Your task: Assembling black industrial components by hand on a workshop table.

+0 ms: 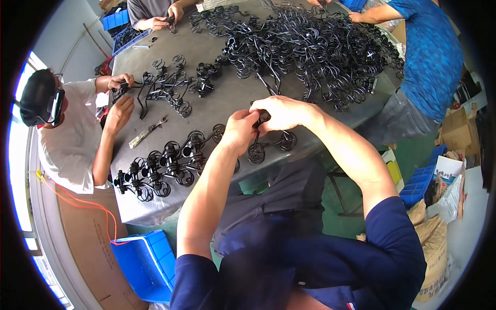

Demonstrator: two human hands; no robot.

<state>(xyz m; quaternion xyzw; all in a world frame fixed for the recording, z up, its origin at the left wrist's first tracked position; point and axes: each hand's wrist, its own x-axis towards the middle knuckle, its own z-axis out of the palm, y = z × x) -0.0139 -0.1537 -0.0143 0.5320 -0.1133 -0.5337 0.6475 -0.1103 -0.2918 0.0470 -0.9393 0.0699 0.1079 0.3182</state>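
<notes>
Near the front edge of the table, my left hand [241, 131] and my right hand [281, 111] meet around a small black fitting [263, 117], fingers closed on it from both sides. Black wire with coiled ends [257, 153] hangs below my hands and appears joined to the fitting; my fingers hide the joint. To the left of my left hand, several similar black coiled-wire pieces with fittings [171, 158] stand in a row along the table edge. Beyond my hands lies a large tangled heap of black coiled wires [315, 51].
A wrench-like tool [148, 133] lies on the grey table [206, 114]. Another cluster of coiled wires [173, 85] sits near a co-worker in white [77, 134]. Other co-workers stand at the far side and right. Blue bins [146, 266] and cartons [457, 129] surround the table.
</notes>
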